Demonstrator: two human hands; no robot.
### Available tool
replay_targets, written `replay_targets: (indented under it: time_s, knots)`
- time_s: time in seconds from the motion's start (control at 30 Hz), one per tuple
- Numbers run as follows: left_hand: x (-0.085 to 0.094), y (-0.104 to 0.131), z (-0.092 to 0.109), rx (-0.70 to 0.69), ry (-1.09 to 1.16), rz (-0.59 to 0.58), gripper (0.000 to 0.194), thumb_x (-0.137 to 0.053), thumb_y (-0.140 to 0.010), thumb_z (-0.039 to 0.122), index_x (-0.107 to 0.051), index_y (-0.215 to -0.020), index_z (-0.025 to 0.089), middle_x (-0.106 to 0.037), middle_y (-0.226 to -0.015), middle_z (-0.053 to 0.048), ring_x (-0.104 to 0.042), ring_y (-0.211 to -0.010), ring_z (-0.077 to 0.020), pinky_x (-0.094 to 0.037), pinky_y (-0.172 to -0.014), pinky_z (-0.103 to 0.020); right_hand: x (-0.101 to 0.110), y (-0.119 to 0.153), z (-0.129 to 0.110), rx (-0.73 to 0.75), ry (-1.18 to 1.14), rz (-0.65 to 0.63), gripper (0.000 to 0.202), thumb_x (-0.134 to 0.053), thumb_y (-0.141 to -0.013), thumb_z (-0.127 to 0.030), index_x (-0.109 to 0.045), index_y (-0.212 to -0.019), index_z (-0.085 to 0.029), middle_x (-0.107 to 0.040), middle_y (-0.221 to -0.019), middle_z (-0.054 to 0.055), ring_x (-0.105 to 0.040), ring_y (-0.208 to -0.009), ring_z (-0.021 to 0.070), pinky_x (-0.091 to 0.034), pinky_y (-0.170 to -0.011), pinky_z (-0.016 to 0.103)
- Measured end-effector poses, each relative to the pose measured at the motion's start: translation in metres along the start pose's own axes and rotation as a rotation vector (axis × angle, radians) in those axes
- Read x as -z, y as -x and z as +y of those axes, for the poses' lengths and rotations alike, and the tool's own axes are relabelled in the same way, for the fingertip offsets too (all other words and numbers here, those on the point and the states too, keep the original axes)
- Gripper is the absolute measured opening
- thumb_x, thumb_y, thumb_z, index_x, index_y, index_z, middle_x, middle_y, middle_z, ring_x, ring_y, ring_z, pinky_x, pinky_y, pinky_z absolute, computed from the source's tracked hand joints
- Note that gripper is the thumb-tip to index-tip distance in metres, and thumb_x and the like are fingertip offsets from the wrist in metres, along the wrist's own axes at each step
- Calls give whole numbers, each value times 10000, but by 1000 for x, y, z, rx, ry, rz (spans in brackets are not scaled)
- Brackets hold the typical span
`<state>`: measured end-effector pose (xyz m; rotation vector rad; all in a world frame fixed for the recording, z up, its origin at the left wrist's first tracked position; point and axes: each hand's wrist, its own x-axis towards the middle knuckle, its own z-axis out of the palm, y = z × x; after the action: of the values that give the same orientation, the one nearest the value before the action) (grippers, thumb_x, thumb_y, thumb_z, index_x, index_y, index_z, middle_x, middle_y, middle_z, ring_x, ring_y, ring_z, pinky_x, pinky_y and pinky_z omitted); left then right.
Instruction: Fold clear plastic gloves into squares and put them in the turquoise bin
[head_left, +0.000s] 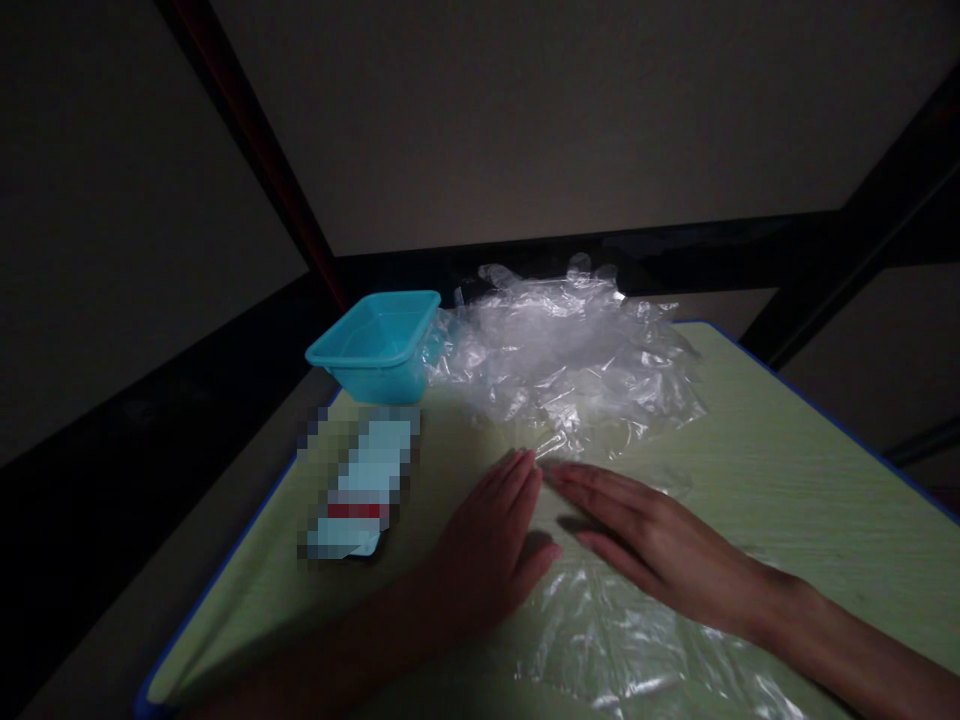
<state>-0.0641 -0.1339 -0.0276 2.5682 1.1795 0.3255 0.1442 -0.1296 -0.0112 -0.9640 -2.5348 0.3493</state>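
Note:
My left hand [491, 535] lies flat at the middle of the table, fingers stretched forward and thumb apart. From the other side my right hand [637, 530] reaches in, its fingers also straight and flat, with the fingertips of both hands almost meeting. Beneath and in front of them a thin, clear plastic glove or sheet [622, 640] is spread on the tabletop; its full outline is hard to make out. Just beyond my fingertips sits a heap of crumpled, see-through disposable gloves [570, 350], some finger shapes showing at its top.
A turquoise plastic basin [375, 380] stands at the back left, touching the heap. Nearer, a blurred-out flat object [367, 480] lies left of my left hand. The pale green table [810, 450] has a blue edge, with a wall behind it.

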Motion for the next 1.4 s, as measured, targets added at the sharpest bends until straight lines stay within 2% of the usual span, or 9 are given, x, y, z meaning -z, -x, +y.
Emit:
replay_targets:
  time_s: [0.13,0.23,0.4,0.67,1.03,1.1,1.17,1.3,1.4]
  knots:
    - [-2,0,0,-20,-25,-19,609,-439,-877,352,-246,-1376,62,-245,-1471,-191,-169,-1376,-254,-244,-1105,-439,-10,4,-4,25,23,-126,613,-456,-893,-405,-303,-1401,-98,-304,-1447,152,-296,-1325,259,-313,-1072,433]
    - [-2,0,0,-24,-66,-36,637,-449,-868,376,-239,-1385,69,-229,-1476,-186,-155,-1379,-262,-233,-1102,-465,-13,7,-1,6,72,-187,680,-407,-893,-482,-235,-1418,-86,-230,-1464,160,-233,-1343,271,-266,-1082,467]
    - [1,0,-1,8,-101,-97,653,-443,-866,411,-235,-1399,97,-204,-1492,-144,-140,-1381,-272,-200,-1100,-485,-13,12,5,-5,119,-168,701,-411,-886,-490,-176,-1435,-122,-233,-1465,145,-220,-1344,287,-278,-1066,507]
    - [4,0,-1,17,-99,-107,634,-458,-859,395,-253,-1397,127,-218,-1493,-122,-145,-1381,-267,-207,-1095,-482,0,39,21,-43,189,-113,701,-448,-884,-452,-108,-1447,-209,-282,-1463,100,-240,-1337,302,-333,-1018,550]
    - [6,1,0,15,-83,-118,635,-449,-866,400,-257,-1392,101,-205,-1493,-139,-141,-1380,-278,-188,-1100,-495,8,56,31,-98,233,-137,726,-460,-878,-442,-70,-1450,-223,-254,-1474,106,-230,-1334,315,-313,-1008,585]
    - [5,2,0,6,-35,-80,638,-463,-859,390,-259,-1388,98,-204,-1492,-148,-146,-1380,-275,-189,-1101,-494,9,56,31,-107,216,-140,718,-464,-877,-436,-78,-1450,-238,-259,-1474,98,-228,-1334,312,-308,-1011,587]
    - [4,3,-4,21,44,17,603,-468,-857,349,-285,-1369,88,-242,-1479,-163,-191,-1371,-262,-217,-1098,-473,12,55,29,-113,182,-146,685,-463,-879,-428,-124,-1448,-253,-287,-1466,89,-244,-1330,308,-308,-1012,588]
    - [5,-2,-22,133,240,284,403,-459,-844,250,-454,-1215,93,-466,-1324,-175,-417,-1241,-249,-329,-1038,-449,22,46,28,-203,78,-112,571,-459,-878,-433,-335,-1391,-214,-395,-1416,119,-340,-1297,309,-379,-983,559]
    - [9,-10,-37,258,417,366,232,-518,-768,147,-548,-998,154,-611,-1077,-97,-561,-1035,-216,-425,-936,-401,29,26,29,-227,26,-18,438,-444,-887,-399,-495,-1255,-166,-536,-1286,144,-472,-1211,281,-445,-953,485]
